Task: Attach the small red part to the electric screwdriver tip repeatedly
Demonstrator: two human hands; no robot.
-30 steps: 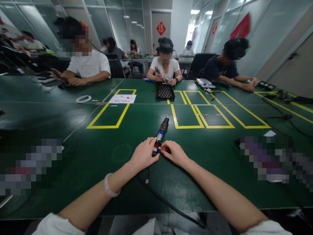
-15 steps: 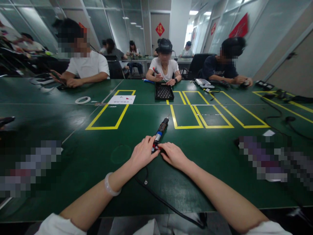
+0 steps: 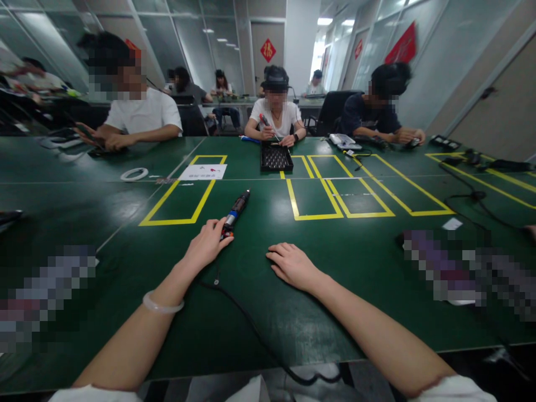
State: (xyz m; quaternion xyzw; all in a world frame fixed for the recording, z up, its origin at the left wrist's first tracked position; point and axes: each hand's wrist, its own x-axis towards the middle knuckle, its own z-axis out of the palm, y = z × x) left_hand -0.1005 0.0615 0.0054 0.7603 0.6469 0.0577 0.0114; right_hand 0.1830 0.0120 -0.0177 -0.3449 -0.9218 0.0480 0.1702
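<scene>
My left hand [image 3: 206,244] is closed round the rear end of an electric screwdriver [image 3: 237,207], a slim black tool with a blue band and silver section. Its tip points away from me and slightly right, close above or on the green table [image 3: 251,312]. A black cable [image 3: 247,317] trails from under that wrist toward the table's front edge. To the right, my right hand [image 3: 292,264] lies on the table with its fingers stretched out and nothing in them. A white bangle sits on my left wrist.
Yellow tape rectangles [image 3: 316,216] mark the table. A white paper sheet [image 3: 204,172] and a white ring [image 3: 134,174] lie back left. Opposite, a person in a white shirt works over a black tray [image 3: 276,159]. Blurred-out items flank both sides; cables run at right.
The screwdriver has moved left and a little away in my left hand. My right hand has let go of its rear end and now rests apart on the table.
</scene>
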